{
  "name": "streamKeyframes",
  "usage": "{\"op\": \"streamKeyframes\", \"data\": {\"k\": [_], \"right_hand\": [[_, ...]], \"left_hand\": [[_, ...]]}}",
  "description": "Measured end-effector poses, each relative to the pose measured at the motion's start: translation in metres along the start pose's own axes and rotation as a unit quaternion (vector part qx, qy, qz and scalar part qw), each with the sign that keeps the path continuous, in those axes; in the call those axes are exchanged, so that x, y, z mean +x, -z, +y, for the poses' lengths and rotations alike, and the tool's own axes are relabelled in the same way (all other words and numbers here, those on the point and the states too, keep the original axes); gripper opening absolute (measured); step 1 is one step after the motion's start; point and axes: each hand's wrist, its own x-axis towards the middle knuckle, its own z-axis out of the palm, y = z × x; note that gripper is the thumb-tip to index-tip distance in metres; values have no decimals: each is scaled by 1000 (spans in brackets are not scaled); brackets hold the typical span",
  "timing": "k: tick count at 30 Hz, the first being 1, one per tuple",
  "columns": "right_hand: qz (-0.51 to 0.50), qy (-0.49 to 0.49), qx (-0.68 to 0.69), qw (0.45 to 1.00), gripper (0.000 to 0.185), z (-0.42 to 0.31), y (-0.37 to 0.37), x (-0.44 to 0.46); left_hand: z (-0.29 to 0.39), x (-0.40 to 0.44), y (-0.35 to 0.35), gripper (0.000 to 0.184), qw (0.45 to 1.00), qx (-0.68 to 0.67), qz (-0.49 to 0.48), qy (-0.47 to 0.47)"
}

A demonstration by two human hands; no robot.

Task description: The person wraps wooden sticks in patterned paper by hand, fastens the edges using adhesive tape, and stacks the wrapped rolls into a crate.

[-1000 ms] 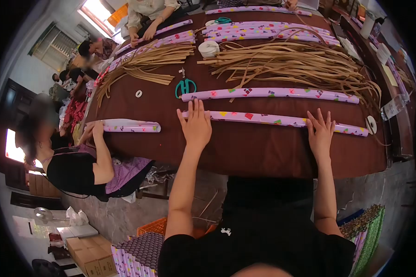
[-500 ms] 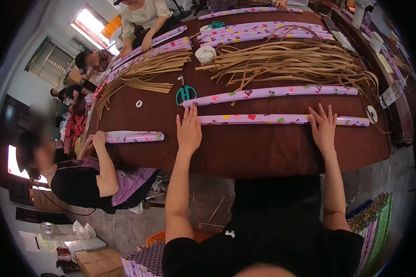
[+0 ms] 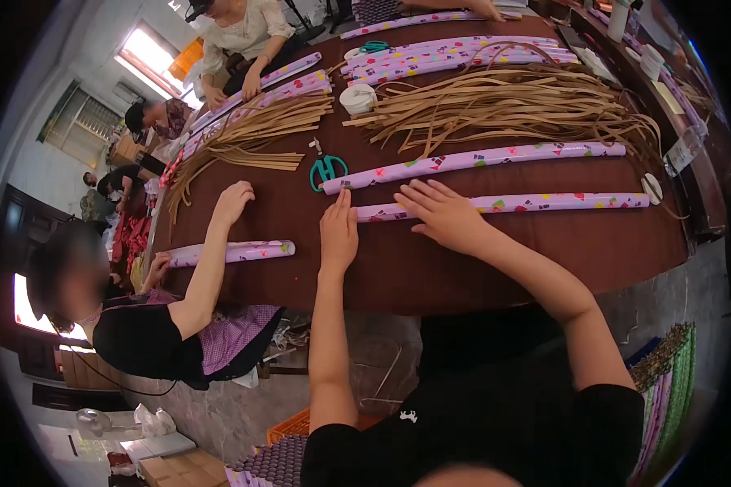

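Note:
A long lilac patterned roll [image 3: 556,202] lies across the brown table in front of me. My left hand [image 3: 339,231] rests flat at its left end, fingers stretched out. My right hand [image 3: 445,214] lies over the roll's left half with its fingers extended and slightly apart. Just beyond is a second lilac patterned roll [image 3: 479,161], slightly tilted. Teal-handled scissors [image 3: 328,173] lie by that roll's left end, near my left fingertips. A white tape ring [image 3: 651,189] sits at the right end of the nearer roll.
Brown flat strips [image 3: 503,109] spread across the table behind the rolls, with another bundle of strips [image 3: 252,130] to the left. More lilac rolls [image 3: 463,57] lie farther back. A co-worker [image 3: 138,325] sits at my left with a short lilac roll [image 3: 244,252].
My right hand has slid left along the roll toward my left hand, which stays at the left end. The co-worker at left has lifted one hand off their roll and reached forward.

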Motion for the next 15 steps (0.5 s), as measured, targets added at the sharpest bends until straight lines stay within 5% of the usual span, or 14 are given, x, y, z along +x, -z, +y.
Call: {"op": "streamKeyframes", "data": {"k": [15], "right_hand": [[-81,55,-21,995,58,-4,-39,33]], "left_hand": [[-3,-3,-4,44,1000,6,-5,8]]}}
